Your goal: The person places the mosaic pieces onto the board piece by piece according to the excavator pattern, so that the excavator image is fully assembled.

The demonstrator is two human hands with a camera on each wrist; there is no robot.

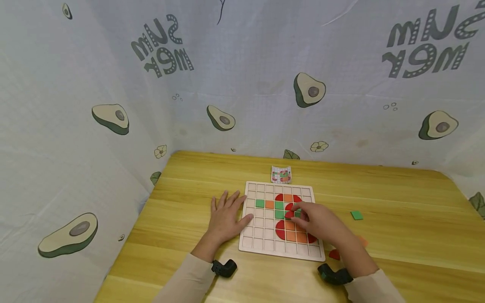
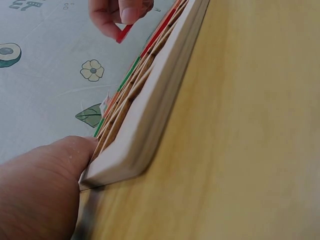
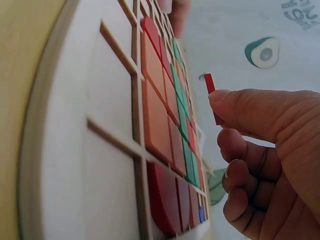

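Note:
A wooden grid board (image 1: 261, 244) lies on the table, partly filled with green, orange and red pieces. Over its right half, my right hand (image 1: 322, 221) pinches a thin red piece (image 3: 210, 84) between thumb and forefinger. In the right wrist view this piece stands clear of the board, its other fingers curled below. My left hand (image 1: 223, 221) rests at the board's left side, fingers spread, thumb and a fingertip at the edge. The left wrist view shows the left thumb against the board's corner. Some squares under the right hand are hidden.
Beyond the board's far edge stands a small pattern card (image 1: 281, 174). Right of the board lie a loose green square (image 1: 356, 215), an orange piece (image 1: 363, 240) partly behind the forearm, and a red piece (image 1: 334, 254). A printed curtain (image 1: 257, 97) hangs behind the table.

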